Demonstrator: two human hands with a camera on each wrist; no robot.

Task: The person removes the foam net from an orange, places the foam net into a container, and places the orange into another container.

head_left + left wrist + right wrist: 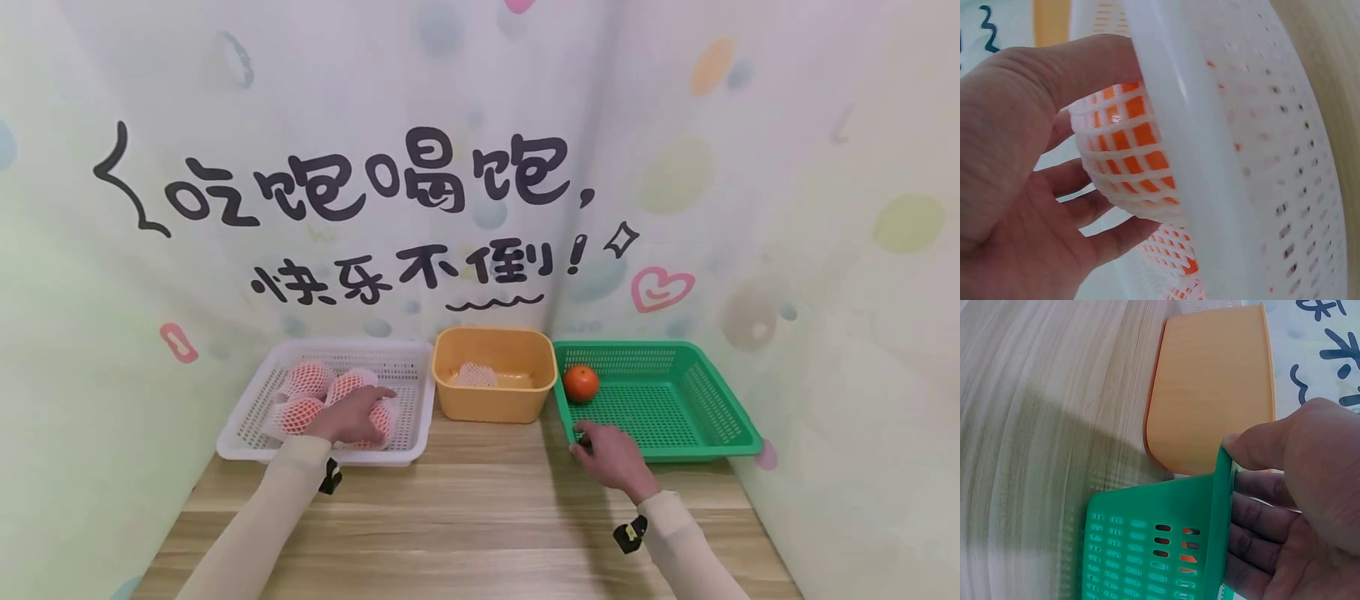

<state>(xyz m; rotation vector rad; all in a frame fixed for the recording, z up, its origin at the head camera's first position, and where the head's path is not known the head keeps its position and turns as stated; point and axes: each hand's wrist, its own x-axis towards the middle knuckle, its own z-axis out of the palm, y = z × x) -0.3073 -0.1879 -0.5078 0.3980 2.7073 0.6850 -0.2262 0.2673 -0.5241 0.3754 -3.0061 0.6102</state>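
Three containers stand side by side on a wood-grained table (480, 508): a white basket (424, 417) on the left, a yellow tub (491, 406) in the middle and a green basket (652, 417) on the right. The person's left hand (351, 417) reaches into the white basket, where the head view shows four fruits in foam nets, and grips the netted fruit (1127, 153) nearest the tub. From above, the hand covers part of that fruit; the left wrist view reveals the thumb arched over one side and the fingers curved around the other (the thumb's tip is hidden behind the white rim). Orange skin shows through the mesh there, with more netting just beyond.

The right hand (615, 458) pinches the near left part of the green basket's rim. The head view leaves this grasp half obscured, while the right wrist view makes it plain: the thumb lies at the rim's outer edge and the four fingers are on the inner side. Orange patches peep through the basket's slots in that view, whereas the head view shows a bare orange fruit (581, 383) whole, near the left wall inside. Likewise, the right wrist camera sees only the tub's smooth outside; the head camera looks in on a piece of foam netting (476, 375).
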